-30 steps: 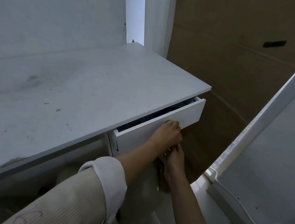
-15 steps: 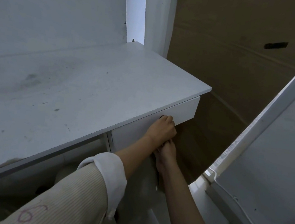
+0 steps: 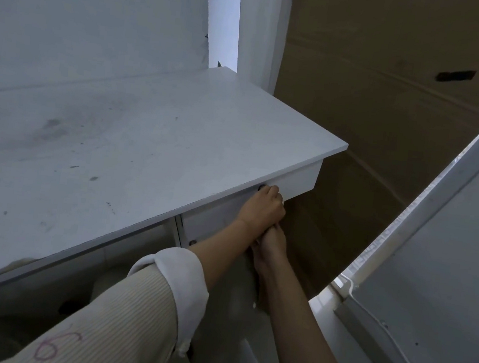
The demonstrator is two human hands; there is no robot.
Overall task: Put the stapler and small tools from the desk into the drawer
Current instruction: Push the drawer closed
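The white drawer (image 3: 302, 180) sits pushed in flush under the right end of the white desk top (image 3: 147, 141). My left hand (image 3: 263, 209) is curled on the drawer front, fingers at a small dark knob (image 3: 261, 188). My right hand (image 3: 273, 245) is just below it, at the drawer's lower edge, its fingers hidden behind the left hand. No stapler or tools show on the desk, and the drawer's inside is hidden.
A brown cardboard sheet (image 3: 387, 132) stands close behind and to the right of the drawer. A large white panel (image 3: 445, 279) leans in at the right, over pale floor tiles (image 3: 331, 338). A white wall (image 3: 87, 14) backs the desk.
The drawer was partly open with dark contents showing; it has slid in under the desk top. Both hands moved inward with it.
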